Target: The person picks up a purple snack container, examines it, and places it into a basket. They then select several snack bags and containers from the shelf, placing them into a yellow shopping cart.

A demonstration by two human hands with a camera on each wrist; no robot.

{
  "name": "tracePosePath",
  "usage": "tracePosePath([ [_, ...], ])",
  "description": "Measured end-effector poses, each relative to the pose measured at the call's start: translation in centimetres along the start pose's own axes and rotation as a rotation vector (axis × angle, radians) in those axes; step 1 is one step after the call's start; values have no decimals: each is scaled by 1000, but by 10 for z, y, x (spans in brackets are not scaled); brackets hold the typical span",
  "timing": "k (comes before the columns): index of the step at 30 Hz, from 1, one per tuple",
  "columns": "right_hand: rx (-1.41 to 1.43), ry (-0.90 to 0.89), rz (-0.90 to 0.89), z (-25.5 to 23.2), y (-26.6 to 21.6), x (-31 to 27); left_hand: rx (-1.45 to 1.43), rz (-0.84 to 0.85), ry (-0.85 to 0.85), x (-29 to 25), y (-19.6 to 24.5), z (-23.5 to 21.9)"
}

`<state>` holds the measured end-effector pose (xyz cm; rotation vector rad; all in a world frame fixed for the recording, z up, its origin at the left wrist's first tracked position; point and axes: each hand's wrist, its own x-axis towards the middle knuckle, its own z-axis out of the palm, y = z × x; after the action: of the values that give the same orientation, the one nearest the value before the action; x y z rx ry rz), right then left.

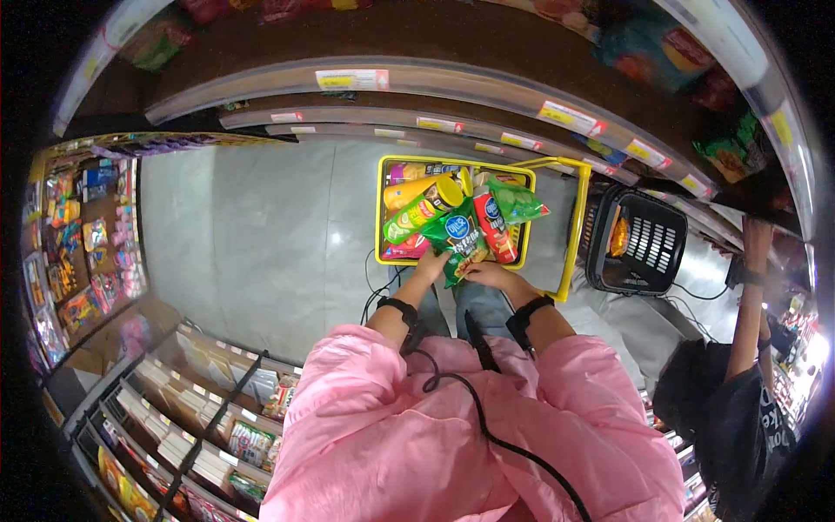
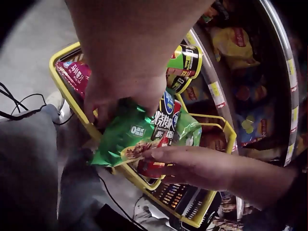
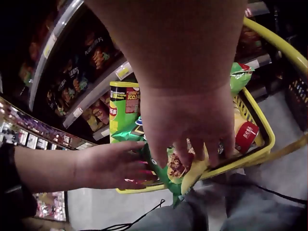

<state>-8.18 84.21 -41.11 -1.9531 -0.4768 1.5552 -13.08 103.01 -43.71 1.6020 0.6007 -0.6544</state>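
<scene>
A yellow shopping basket [image 1: 380,209] on the floor is heaped with snacks. On top, at the near rim, lies a green chip bag [image 1: 457,248] with a blue logo, its lower corner tilted toward the person. The left hand [image 1: 430,264] holds its left edge, thumb over the bag in the head view. The right hand [image 1: 489,274] grips its lower right edge, fingers bent down over it in the right wrist view. Around it lie a green canister [image 1: 424,213], a red canister [image 1: 494,228] and another green bag [image 1: 519,202]. A pink package [image 2: 76,77] sits at one end.
The basket's yellow handle [image 1: 574,230] stands out to the right. Beyond it is a black basket [image 1: 639,248] holding an orange packet [image 1: 619,237]. Shelves with price tags [image 1: 352,80] run across the front. Another person [image 1: 739,383] is at the right. Grey floor [image 1: 252,217] extends left.
</scene>
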Motion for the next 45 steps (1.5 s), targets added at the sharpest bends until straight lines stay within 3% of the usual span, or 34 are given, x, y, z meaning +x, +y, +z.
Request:
tracePosePath([
  [2, 80, 65, -39, -5, -11, -12, 210, -111, 69, -16, 49, -8],
  [5, 46, 273, -2, -9, -14, -29, 136, -63, 83, 31, -45, -1],
  [6, 69, 283, 31, -13, -7, -31, 129, -65, 75, 39, -57, -1],
  [9, 99, 362, 126, -32, 16, -48, 500, -104, 80, -6, 26, -15],
  [12, 91, 722, 382, -39, 48, -74, 675, -163, 99, -16, 43, -19],
  [14, -143, 899, 457, -42, 67, -95, 710, -207, 117, -24, 49, -21],
  [16, -145, 1044, 464, -47, 75, -115, 734, -244, 157, -32, 58, -21],
  [19, -238, 1048, 505, -43, 60, -124, 734, -219, 128, -32, 52, -24],
  [22, 38, 1112, 608, -44, 47, -111, 748, -164, 90, -26, 45, -27],
  [25, 54, 1151, 743, -43, 49, -103, 740, -73, 86, -28, 41, -25],
  [29, 177, 1056, 1118, -52, 47, -103, 661, -38, 63, -30, 44, -18],
  [32, 351, 888, 989, -62, 38, -122, 498, -17, 37, -27, 35, -16],
  [35, 170, 854, 896, -41, 128, -74, 256, -14, 86, -16, 16, -10],
  [38, 238, 844, 905, -53, 85, -97, 174, 90, 186, -16, 13, -7],
  [40, 210, 835, 921, -50, 89, -89, 161, 167, 225, -12, 21, -11],
  [42, 185, 859, 922, -48, 96, -85, -88, -69, 181, -8, 28, -17],
  [44, 174, 905, 913, -40, 97, -82, -346, -269, 150, -28, 69, -25],
  [45, 191, 904, 926, -37, 95, -82, -377, -295, 144, -29, 71, -28],
])
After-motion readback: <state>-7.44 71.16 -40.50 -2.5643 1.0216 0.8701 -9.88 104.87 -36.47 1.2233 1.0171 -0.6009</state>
